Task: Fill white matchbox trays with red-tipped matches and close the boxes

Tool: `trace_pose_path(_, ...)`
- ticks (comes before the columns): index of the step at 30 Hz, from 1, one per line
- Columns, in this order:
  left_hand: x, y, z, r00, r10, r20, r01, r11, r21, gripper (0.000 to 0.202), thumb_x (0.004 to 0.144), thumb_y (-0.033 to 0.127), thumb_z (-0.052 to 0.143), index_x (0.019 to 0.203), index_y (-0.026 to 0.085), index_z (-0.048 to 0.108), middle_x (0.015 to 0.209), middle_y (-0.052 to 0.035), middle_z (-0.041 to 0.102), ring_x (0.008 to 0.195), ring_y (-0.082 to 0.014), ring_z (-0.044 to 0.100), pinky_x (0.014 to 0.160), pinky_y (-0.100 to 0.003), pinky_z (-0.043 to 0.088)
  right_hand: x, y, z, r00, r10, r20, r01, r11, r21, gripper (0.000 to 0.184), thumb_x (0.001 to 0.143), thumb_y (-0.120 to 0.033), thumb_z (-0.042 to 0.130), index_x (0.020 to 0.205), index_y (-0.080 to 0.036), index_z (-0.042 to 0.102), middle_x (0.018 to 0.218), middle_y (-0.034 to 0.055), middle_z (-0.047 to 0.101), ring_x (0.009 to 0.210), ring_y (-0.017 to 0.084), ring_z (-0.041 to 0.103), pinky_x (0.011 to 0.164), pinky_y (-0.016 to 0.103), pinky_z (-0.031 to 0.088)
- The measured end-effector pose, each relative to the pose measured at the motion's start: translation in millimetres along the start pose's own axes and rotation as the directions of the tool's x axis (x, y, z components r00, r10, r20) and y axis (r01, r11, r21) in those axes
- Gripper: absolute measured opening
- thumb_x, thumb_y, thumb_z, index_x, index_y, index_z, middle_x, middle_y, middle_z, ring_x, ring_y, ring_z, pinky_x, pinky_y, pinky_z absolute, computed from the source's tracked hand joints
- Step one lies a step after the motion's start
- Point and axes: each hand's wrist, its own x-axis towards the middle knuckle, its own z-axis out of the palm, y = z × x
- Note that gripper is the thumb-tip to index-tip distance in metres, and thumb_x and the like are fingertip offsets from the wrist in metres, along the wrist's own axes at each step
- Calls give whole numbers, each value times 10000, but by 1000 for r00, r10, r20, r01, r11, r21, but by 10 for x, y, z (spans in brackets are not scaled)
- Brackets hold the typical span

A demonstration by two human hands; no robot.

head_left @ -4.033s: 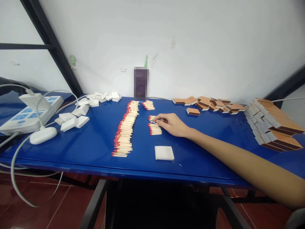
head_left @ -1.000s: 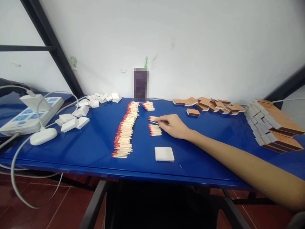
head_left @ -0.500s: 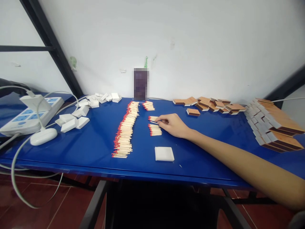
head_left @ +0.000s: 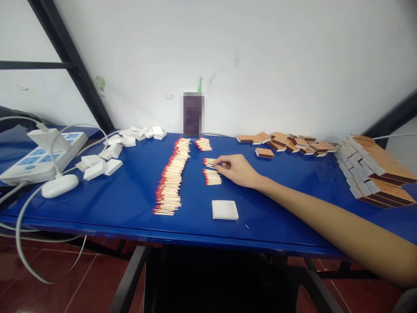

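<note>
1. The right hand [head_left: 237,170] reaches in from the lower right of the frame, forearm stretched across the blue bench [head_left: 130,195], palm down and wrist low.
2. Its fingers are curled and the fingertips [head_left: 219,164] pinch at a small bunch of matches [head_left: 209,162] just right of the frame's centre; whether a match is actually lifted cannot be told.
3. A second small bunch of matches [head_left: 212,177] lies just below the first, touching the underside of the hand's thumb side.
4. A third little bunch [head_left: 203,144] sits higher up, near the wall.
5. A long row of matches [head_left: 171,176], red heads to the left, runs from centre top down toward the bench's front edge, just left of the hand.
6. A white tray [head_left: 224,209] lies flat below the hand, apart from it.
7. More white trays [head_left: 107,156] are scattered at the left, by a power strip [head_left: 35,158].
8. Orange matchbox sleeves [head_left: 286,142] lie at upper right; stacked boxes [head_left: 371,174] fill the far right.
9. The left hand is out of view.
</note>
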Motion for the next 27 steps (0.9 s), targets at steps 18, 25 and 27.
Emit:
trace_pose_path(18,80,279,-172,982,149,-115,-154,987,-38,402,636,677,366,842,538,682,670,-58,482,575,-246,615,329,-241,2,51,-4,-38,993,29,117,-43,992,120,292,889,-363,536,935,-139,717,550,-53,448,528,107,376,566,261,308)
trace_pose_path(25,86,280,-162,977,174,-123,-181,982,-47,401,623,699,391,860,552,680,633,-47,458,561,-242,608,326,-237,29,51,-4,-49,992,26,126,-39,994,104,289,902,-350,526,961,-143,719,550,-57,443,539,108,378,581,263,302)
trace_pose_path(27,85,273,-157,977,173,-122,-180,983,-49,412,623,702,385,867,554,683,630,-49,453,557,-238,607,327,-239,27,49,2,-48,991,-4,134,-11,994,113,289,906,-357,521,939,-147,717,560,-52,458,546,108,380,586,262,303)
